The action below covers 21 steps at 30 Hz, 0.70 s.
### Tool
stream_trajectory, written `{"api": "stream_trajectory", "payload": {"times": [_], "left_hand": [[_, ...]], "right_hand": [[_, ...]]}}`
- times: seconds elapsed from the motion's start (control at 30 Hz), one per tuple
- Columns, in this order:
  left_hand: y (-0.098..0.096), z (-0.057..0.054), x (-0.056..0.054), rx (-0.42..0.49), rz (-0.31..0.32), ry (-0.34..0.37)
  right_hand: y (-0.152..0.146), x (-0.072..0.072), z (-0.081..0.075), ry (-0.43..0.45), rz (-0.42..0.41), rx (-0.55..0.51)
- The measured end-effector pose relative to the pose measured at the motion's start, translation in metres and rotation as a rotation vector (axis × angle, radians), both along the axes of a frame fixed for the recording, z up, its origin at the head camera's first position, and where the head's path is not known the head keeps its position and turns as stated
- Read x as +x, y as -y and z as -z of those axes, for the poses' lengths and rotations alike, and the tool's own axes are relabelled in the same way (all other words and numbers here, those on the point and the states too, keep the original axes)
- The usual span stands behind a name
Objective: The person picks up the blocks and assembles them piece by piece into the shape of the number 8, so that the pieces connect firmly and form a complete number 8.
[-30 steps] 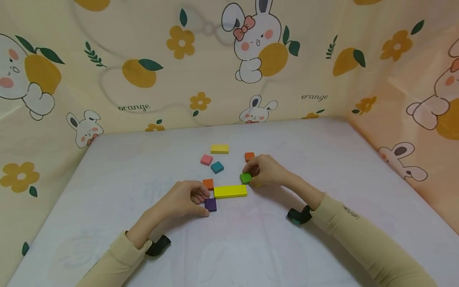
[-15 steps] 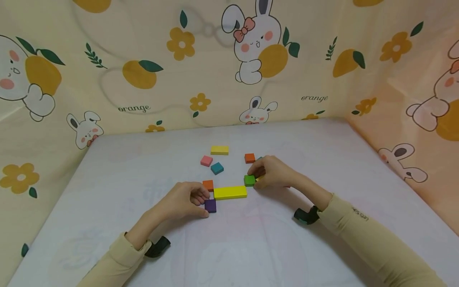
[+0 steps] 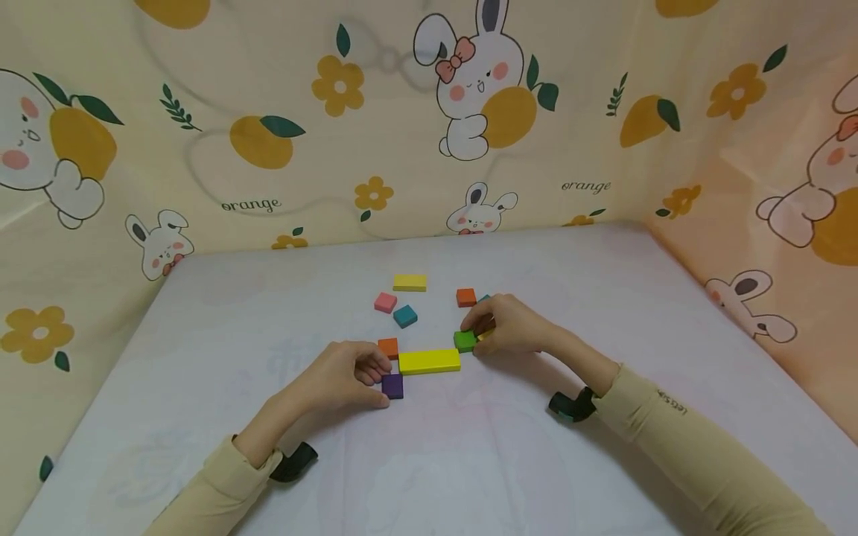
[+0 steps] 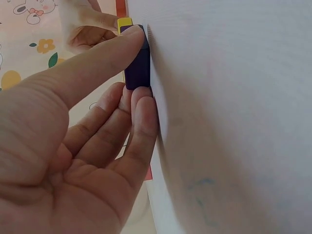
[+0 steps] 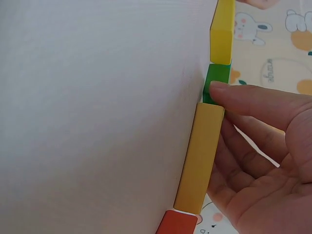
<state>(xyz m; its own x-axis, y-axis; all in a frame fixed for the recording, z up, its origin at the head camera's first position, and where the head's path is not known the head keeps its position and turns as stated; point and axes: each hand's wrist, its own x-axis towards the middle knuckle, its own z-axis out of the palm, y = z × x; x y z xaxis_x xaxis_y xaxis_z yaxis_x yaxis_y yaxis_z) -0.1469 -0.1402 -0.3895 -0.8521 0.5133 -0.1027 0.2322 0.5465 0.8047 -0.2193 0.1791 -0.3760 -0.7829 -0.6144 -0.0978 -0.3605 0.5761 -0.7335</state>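
Observation:
Thumb and fingers of my left hand [image 3: 342, 376] grip a purple block [image 3: 392, 386] flat on the table; the left wrist view has the thumb over that purple block [image 4: 138, 70]. An orange block [image 3: 388, 348] lies just behind it, and a long bright yellow block [image 3: 430, 362] runs to the right. My right hand [image 3: 512, 325] pinches a green block [image 3: 465, 342] at the yellow block's far right corner. In the right wrist view, a darker yellow block [image 5: 199, 158] and a red block [image 5: 178, 223] line up beyond the green one; the hand mostly hides them from the head.
Farther back on the white table [image 3: 268, 298] lie a yellow block [image 3: 410, 283], a pink block [image 3: 385, 302], a teal block [image 3: 405, 316] and another orange block [image 3: 465, 298]. A second teal piece [image 3: 484, 299] peeks out behind the right hand. Printed cloth walls [image 3: 375, 149] enclose the table.
My right hand has slid the green block a little right and slightly nearer, and the second teal piece has come into sight. The left hand stays on the purple block.

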Motion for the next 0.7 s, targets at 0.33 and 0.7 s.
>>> {"api": "stream_trajectory", "payload": {"times": [0.33,0.7], "left_hand": [[0.0002,0.0002,0.0002,-0.001,0.001,-0.009],[0.0000,0.0011,0.0001,0.006,0.011,-0.014]], "right_hand": [[-0.0006,-0.0001,0.0024,-0.013,0.002,0.006],[-0.0077,0.0081,-0.0071,-0.118,0.028,-0.050]]}}
